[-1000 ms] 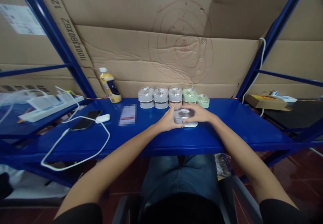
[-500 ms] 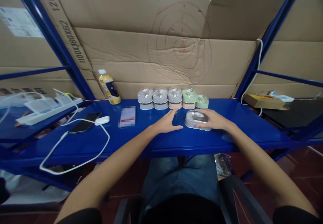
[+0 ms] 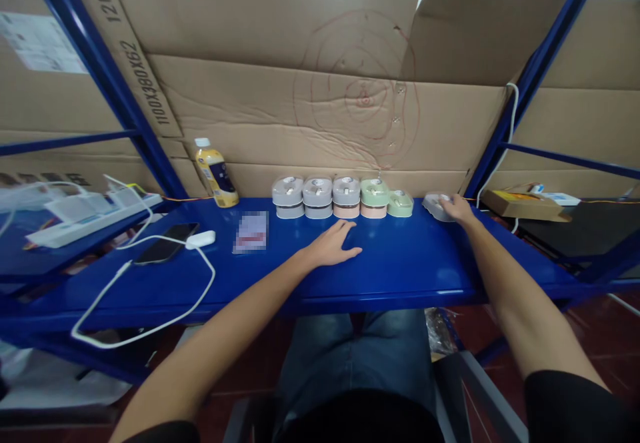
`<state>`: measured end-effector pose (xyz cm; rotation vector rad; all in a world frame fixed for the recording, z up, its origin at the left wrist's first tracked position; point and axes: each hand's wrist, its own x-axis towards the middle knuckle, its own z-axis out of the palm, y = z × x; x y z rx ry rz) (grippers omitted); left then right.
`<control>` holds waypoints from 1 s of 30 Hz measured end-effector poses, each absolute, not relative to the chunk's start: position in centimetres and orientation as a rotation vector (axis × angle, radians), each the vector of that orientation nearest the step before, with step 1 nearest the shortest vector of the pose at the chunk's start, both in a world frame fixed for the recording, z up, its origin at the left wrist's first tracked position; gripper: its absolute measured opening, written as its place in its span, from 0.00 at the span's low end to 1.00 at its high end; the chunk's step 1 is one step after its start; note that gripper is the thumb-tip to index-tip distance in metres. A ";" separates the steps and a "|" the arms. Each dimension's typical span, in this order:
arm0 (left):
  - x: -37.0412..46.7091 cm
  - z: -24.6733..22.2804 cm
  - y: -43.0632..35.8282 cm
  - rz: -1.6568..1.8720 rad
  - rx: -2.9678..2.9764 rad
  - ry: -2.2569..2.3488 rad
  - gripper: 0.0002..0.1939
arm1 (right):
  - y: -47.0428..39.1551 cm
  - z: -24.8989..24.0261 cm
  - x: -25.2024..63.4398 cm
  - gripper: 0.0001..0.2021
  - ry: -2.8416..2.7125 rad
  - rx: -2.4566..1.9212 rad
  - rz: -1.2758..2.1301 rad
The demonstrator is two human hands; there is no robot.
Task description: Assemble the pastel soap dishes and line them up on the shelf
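Observation:
My right hand (image 3: pixel 459 211) grips a grey plastic case with a clear lid (image 3: pixel 438 206) at the back right of the blue tabletop. My left hand (image 3: pixel 334 243) rests near the middle with its fingers apart, holding nothing. Just behind it stands a row of similar small cases: two grey stacks (image 3: pixel 289 196), one stack with grey above pink (image 3: pixel 347 196), and one with green above pink (image 3: pixel 375 196). A single green case (image 3: pixel 401 203) ends the row, a short gap left of the held grey case.
A yellow bottle (image 3: pixel 217 173) stands at the back left. A card (image 3: pixel 251 232) lies in front of it. Farther left are a phone (image 3: pixel 167 243), a white cable (image 3: pixel 150 340) and a power strip (image 3: pixel 90 220). An open cardboard box (image 3: pixel 525 204) sits beyond the right post.
My right hand has carried the grey case from the middle front to the back right, beyond the green case. My left hand stays almost where it was.

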<state>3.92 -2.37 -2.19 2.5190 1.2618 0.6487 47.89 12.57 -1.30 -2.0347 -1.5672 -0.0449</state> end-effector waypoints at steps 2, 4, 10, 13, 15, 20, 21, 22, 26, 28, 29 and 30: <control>3.9 -2.1 -2.5 0.642 2.530 1.260 0.37 | 13.7 -1.7 46.2 0.31 -1.557 -2.031 -0.005; 4.0 -2.0 -2.6 0.643 2.546 1.252 0.36 | 14.0 -2.1 44.9 0.32 -1.558 -2.016 0.021; 4.1 -2.0 -2.6 0.639 2.560 1.260 0.35 | 11.3 -1.3 42.0 0.39 -1.658 -1.857 -0.199; 4.1 -2.2 -2.4 0.678 2.544 1.251 0.34 | 9.8 -0.6 39.4 0.39 -2.034 -1.580 -0.417; 4.1 -2.3 -2.4 0.693 2.540 1.246 0.33 | 9.3 -0.5 37.6 0.39 -2.257 -1.496 -0.423; 4.0 -2.4 -2.3 0.661 2.555 1.254 0.34 | 7.5 -0.8 35.6 0.38 -2.443 -1.501 -0.399; 4.0 -2.4 -2.3 0.651 2.560 1.256 0.34 | 6.8 -0.7 35.7 0.36 -2.451 -1.479 -0.399; 4.1 -2.5 -2.2 0.646 2.562 1.255 0.34 | 5.9 -0.6 35.9 0.35 -2.452 -1.455 -0.394; 4.1 -2.7 -2.0 0.686 2.550 1.240 0.34 | 2.6 -0.1 36.9 0.32 -2.244 -1.540 -0.360; 4.0 -2.7 -2.0 0.698 2.548 1.235 0.33 | 2.0 -0.1 37.2 0.38 -2.066 -1.694 -0.336; 4.0 -2.7 -2.0 0.702 2.544 1.233 0.34 | 2.0 -0.2 37.3 0.41 -2.012 -1.773 -0.306; 4.0 -2.7 -2.0 0.712 2.535 1.230 0.35 | 2.1 -0.3 37.2 0.44 -1.996 -1.832 -0.264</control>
